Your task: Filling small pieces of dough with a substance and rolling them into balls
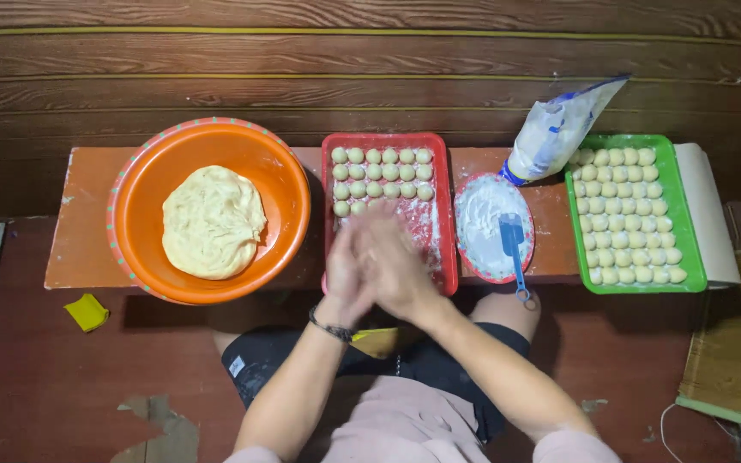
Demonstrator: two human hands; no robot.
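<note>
Frame centre: left hand (349, 267) and right hand (398, 267) pressed palm to palm, blurred, over red tray (448, 214); contents between palms not discernible. Dough balls (382, 174) just above.

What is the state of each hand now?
Left hand: pressed palm to palm against the right; contents cannot be told.
Right hand: the same.

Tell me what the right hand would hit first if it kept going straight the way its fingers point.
The right hand, pressed against the left hand, points away from the body over the red tray. Going on, it would likely meet the rows of dough balls at the tray's far end first, though its height above them is unclear.
</note>
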